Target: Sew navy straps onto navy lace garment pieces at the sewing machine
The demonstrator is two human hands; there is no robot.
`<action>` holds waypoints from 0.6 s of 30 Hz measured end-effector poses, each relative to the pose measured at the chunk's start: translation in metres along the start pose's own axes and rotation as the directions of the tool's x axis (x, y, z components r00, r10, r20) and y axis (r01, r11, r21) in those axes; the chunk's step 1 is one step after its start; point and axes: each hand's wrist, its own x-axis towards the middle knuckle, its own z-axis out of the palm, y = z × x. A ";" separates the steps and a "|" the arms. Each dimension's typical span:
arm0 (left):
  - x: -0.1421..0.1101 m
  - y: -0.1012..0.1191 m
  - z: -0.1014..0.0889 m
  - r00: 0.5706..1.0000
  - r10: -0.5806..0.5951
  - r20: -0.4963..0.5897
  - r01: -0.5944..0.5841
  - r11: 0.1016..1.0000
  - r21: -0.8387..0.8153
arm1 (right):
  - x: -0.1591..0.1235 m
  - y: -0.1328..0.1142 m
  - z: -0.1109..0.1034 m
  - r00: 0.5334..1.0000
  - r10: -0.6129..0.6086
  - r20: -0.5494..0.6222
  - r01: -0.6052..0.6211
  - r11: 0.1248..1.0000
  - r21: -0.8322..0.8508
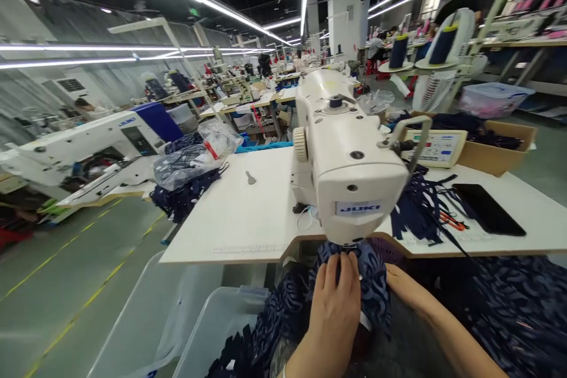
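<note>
Under the head of a white sewing machine (354, 180) hangs a piece of dark blue patterned fabric (376, 289). My left hand (334, 301) is on its front, fingers bent together and gripping the cloth just below the needle area. At the fabric's right edge is my right hand (398, 283); its fingers go behind the cloth and are hidden. More of the patterned fabric trails down to the left, over a clear plastic bin (212, 319). The needle and presser foot are hidden by the machine head.
On the white table (248, 218) lies a small grey metal piece (250, 178). To the right are dark fabric strips (414, 207), orange-handled snips (452, 221), a black phone (489, 209), a control panel (436, 147) and a cardboard box (500, 150). A bagged bundle (186, 168) sits left.
</note>
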 end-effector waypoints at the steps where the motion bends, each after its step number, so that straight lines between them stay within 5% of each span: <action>1: -0.001 -0.002 0.000 1.000 0.009 0.012 -0.008 1.000 -0.010 | -0.001 -0.003 -0.001 0.999 -0.004 -0.048 0.006 0.998 0.058; 6: -0.005 -0.013 -0.006 0.998 0.054 0.045 -0.037 0.950 -0.310 | -0.015 -0.021 -0.019 0.924 -0.029 -0.381 0.126 0.964 0.233; 9: -0.007 -0.014 -0.015 0.999 -0.004 0.033 0.024 0.758 -0.651 | -0.040 -0.044 -0.022 0.884 -0.172 -0.435 0.231 0.969 0.085; 12: -0.005 -0.009 -0.026 0.964 -0.144 0.223 0.262 0.378 -0.888 | -0.067 -0.075 -0.006 0.890 -0.436 -0.134 0.394 0.884 -0.252; 14: 0.000 -0.007 -0.031 0.909 -0.042 0.414 0.416 0.148 -0.897 | -0.077 -0.091 0.007 0.866 -0.485 0.120 0.494 0.797 -0.347; 16: 0.006 -0.009 -0.032 0.836 0.095 0.541 0.536 0.079 -0.841 | -0.077 -0.098 0.012 0.860 -0.452 0.238 0.511 0.774 -0.375; 18: 0.010 -0.017 -0.031 0.807 0.062 0.587 0.572 0.158 -0.804 | -0.067 -0.095 0.004 0.897 -0.413 0.159 0.442 0.810 -0.385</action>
